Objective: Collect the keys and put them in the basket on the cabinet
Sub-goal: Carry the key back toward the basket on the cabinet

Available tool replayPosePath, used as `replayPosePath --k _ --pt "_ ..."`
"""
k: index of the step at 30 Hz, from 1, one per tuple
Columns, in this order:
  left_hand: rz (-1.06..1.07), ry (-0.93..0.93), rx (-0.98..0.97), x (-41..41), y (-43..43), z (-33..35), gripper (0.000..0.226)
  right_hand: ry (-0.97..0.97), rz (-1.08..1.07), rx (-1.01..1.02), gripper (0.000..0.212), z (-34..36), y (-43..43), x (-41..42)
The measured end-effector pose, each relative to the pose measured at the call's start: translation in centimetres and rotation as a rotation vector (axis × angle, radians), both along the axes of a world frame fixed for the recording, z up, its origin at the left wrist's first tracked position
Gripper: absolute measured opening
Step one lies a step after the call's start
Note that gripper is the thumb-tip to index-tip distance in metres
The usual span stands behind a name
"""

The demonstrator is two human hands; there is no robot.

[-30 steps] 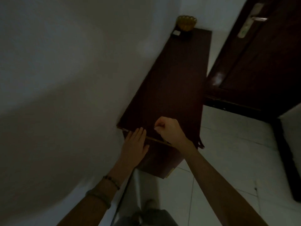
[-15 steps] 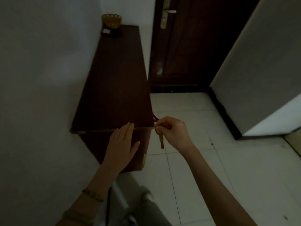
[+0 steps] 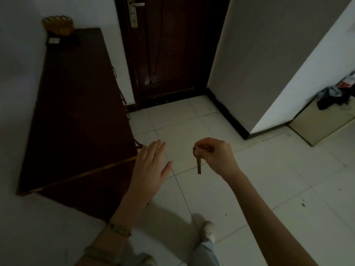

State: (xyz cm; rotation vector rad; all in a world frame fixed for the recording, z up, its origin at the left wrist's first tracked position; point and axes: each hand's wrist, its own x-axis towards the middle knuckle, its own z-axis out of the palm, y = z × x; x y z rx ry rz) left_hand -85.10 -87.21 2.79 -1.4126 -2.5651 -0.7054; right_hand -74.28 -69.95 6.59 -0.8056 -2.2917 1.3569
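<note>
One key (image 3: 198, 163) hangs pinched in the right hand (image 3: 217, 157); the left hand (image 3: 151, 170), fingers extended together, hovers at the cabinet (image 3: 76, 112) front corner.

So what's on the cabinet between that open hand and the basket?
Head view: the dark cabinet top between left hand and basket looks bare, except a small pale object before the basket.
</note>
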Motion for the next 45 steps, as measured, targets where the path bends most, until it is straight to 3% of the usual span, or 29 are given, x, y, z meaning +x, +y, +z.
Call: replayPosePath --k 14,25,30,45 --pt "0.166 0.004 0.030 1.6 18.3 0.7 0.050 0.026 0.197 -0.039 0.019 1.4 19.1 -0.7" --pt "0.382 0.098 -0.090 -1.0 25.0 1.6 0.060 0.054 0.352 -0.159 0.018 2.6 26.7 -6.4" --pt "0.472 0.078 -0.192 -5.1 27.2 0.8 0.069 0.081 0.382 -0.173 0.019 2.2 29.1 -11.4" --pt "0.590 0.094 -0.095 -26.9 33.2 2.2 0.062 0.066 0.502 -0.067 0.018 3.0 34.5 -35.2"
